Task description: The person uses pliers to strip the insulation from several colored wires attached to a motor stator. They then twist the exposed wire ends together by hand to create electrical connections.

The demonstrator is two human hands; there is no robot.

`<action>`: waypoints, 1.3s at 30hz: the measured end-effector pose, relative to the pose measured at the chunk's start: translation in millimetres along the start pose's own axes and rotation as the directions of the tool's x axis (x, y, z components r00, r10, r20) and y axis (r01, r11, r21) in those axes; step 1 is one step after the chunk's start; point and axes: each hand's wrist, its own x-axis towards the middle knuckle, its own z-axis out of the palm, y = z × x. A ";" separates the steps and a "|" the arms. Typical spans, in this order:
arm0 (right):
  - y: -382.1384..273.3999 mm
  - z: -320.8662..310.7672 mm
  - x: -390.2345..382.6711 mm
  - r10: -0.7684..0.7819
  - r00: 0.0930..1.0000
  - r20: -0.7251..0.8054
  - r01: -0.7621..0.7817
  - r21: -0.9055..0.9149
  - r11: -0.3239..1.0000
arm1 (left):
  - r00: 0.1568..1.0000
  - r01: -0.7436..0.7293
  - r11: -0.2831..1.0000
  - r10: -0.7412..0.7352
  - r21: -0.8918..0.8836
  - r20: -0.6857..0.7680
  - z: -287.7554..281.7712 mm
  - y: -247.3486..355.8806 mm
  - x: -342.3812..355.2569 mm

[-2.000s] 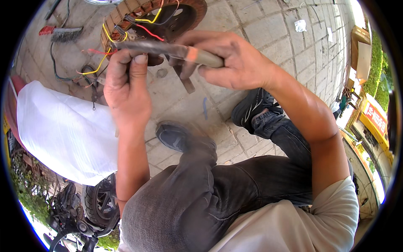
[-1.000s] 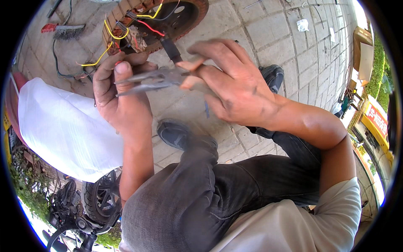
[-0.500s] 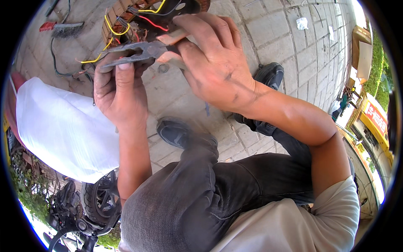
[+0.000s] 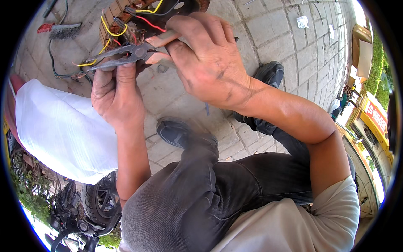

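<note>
Paved ground (image 4: pixel 268 38) fills the top of the view, grey blocks running off toward the roadside. Down on the person's left lies a big white sack (image 4: pixel 63 130), slumped flat, out of the way of the work. Below it a motorbike wheel (image 4: pixel 98 201) pokes in, parked close by. The person sits low, dark trousers (image 4: pixel 197 197) bunched at the raised knee, one black shoe (image 4: pixel 176 132) planted under the hands, so the hands work above the knee.

Now the hands. The right hand (image 4: pixel 210 63) arches over from the right, fingers curled narrow, pinching something small and pale at its fingertips beside the pliers' head; what exactly it is, I cannot tell. The left hand (image 4: pixel 117 94) comes up from below, closed around the pliers (image 4: pixel 121 56), thumb lying along the handles to keep them steady. The pliers lie nearly level, pointed tip toward the left, held up close to the face for a good look.

Just behind sits a tangle of yellow and red wires (image 4: pixel 126 25) on a round brown part. Far left, a red-handled brush (image 4: pixel 58 28) lies on the paving.
</note>
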 end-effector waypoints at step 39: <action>46.5 -42.7 39.9 -0.073 0.501 0.862 -0.755 0.477 0.449 | 0.937 -0.157 0.867 -0.020 0.474 0.348 -39.5 10.7 19.0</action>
